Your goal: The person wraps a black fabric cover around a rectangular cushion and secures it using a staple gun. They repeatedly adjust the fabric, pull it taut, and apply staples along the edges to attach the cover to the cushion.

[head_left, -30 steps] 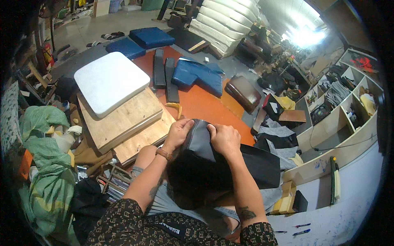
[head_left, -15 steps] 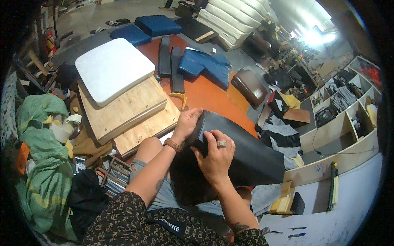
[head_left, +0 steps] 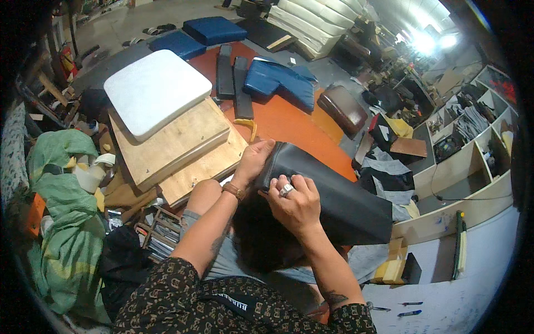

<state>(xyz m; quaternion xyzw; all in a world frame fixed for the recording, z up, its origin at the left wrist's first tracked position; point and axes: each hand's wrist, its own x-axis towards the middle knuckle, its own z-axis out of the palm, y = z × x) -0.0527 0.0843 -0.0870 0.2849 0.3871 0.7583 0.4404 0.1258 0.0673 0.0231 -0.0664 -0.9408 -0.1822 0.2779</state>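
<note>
A black leather cushion piece (head_left: 342, 201) lies across my lap, its seamed end toward the middle of the view. My left hand (head_left: 255, 160), with a brown wrist strap, is closed on the far corner of that end. My right hand (head_left: 292, 205), with a silver ring, has its fingers curled over the black leather beside the seam, gripping it, with the fingertips partly hidden. Beyond the left hand are a small yellow curved object (head_left: 246, 123) and stacked plywood boards (head_left: 172, 167) with a white padded square (head_left: 158, 89) on top.
Blue cushions (head_left: 278, 83), dark strips (head_left: 242, 89) and a brown cushion (head_left: 342, 108) lie beyond on an orange surface (head_left: 297, 139). A green cloth (head_left: 67, 234) is heaped at left. Shelving (head_left: 456, 178) stands at right, with white foam (head_left: 300, 28) stacked behind.
My right hand has moved from the cover's top edge down and nearer, fingers now curled on the leather. The left hand and cover's seamed end have shifted up and right.
</note>
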